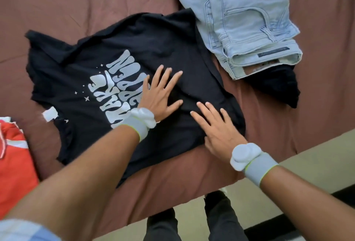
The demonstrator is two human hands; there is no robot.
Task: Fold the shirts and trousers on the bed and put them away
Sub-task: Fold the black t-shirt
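Fingers (169, 76) of your left hand (160, 94) are spread apart and pressed flat on the black shirt (92, 48), clamped on nothing; your right hand (217, 131) lies just beside it, also splayed and palm down. You appear to be smoothing the cloth so it lies flat for folding. Its pale lettering (117, 81) sits left of your left fingertips. Both forearms reach forward, wrists low. Folded light jeans (245, 16) rest beyond your right fingertips on the brown bed (57, 0), and an orange garment (13, 162) lies well left of both hands
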